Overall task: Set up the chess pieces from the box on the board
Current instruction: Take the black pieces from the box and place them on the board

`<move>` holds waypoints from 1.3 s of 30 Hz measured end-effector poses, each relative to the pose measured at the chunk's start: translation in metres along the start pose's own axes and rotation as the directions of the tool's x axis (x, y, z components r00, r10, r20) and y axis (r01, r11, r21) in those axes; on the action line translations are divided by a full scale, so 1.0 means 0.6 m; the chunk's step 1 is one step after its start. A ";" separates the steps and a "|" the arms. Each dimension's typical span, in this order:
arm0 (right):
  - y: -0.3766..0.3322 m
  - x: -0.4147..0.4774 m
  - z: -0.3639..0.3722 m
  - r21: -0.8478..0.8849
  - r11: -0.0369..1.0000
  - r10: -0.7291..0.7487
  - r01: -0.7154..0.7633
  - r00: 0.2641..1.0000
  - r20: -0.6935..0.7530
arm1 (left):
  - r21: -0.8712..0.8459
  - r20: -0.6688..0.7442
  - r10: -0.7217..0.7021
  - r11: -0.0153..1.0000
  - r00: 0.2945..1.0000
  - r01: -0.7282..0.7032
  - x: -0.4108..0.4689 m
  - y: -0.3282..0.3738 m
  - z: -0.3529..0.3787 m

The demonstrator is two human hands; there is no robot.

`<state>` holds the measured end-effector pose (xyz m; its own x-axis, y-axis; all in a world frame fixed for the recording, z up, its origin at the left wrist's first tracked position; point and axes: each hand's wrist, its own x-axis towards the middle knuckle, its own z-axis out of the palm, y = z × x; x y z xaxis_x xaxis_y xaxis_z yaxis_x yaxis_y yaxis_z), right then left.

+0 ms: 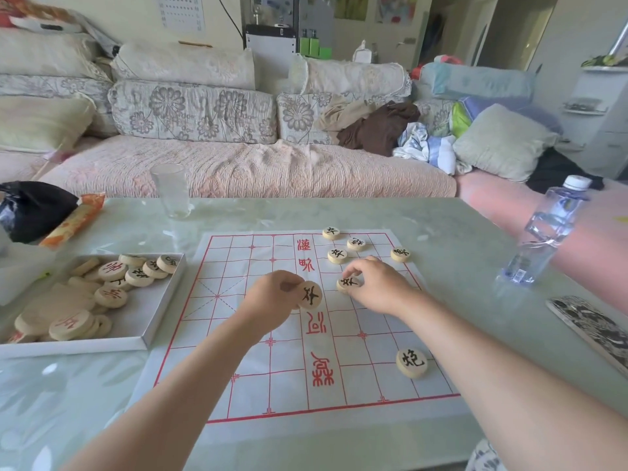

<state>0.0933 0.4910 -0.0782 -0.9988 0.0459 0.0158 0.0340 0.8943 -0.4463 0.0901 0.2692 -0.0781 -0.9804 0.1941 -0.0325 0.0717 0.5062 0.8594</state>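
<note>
A paper board (258, 368) with a red grid lies on the glass table. My left hand (272, 297) holds a round wooden piece (312, 295) with a black character, tilted just above the board's middle. My right hand (377, 287) pinches a second black-marked piece (347, 284) that rests on the board. Several more black-marked pieces stand on the right half: one at the far edge (331, 233), others beside it (356, 244) (337, 255) (400, 254), and one nearer me (412, 362). The white box (149, 311) at the left holds several red and black pieces.
A clear glass (171, 195) stands behind the board. A water bottle (543, 239) stands at the right, with a patterned flat object (591, 328) near the right table edge. A black bag (30, 212) and an orange packet (74, 220) lie at the far left. A sofa runs behind the table.
</note>
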 end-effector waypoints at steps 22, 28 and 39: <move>-0.005 -0.140 -0.045 0.079 0.992 -0.102 0.102 0.995 -0.015 | 0.535 0.130 0.295 0.783 0.947 -0.318 -0.076 0.009 0.032; 0.018 -0.160 -0.033 -0.013 0.998 -0.068 0.068 0.998 0.014 | 0.670 0.282 0.203 0.658 0.938 -0.344 -0.082 -0.006 0.034; -0.013 -0.151 -0.009 -0.152 0.979 -0.134 0.137 0.990 0.034 | 0.651 0.270 0.240 0.668 0.933 -0.360 -0.087 -0.013 0.020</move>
<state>0.1839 0.4822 -0.0714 -0.9950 -0.0889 0.0453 -0.0984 0.9494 -0.2982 0.1432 0.2654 -0.0893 -0.8477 0.5291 0.0386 0.5204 0.8153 0.2538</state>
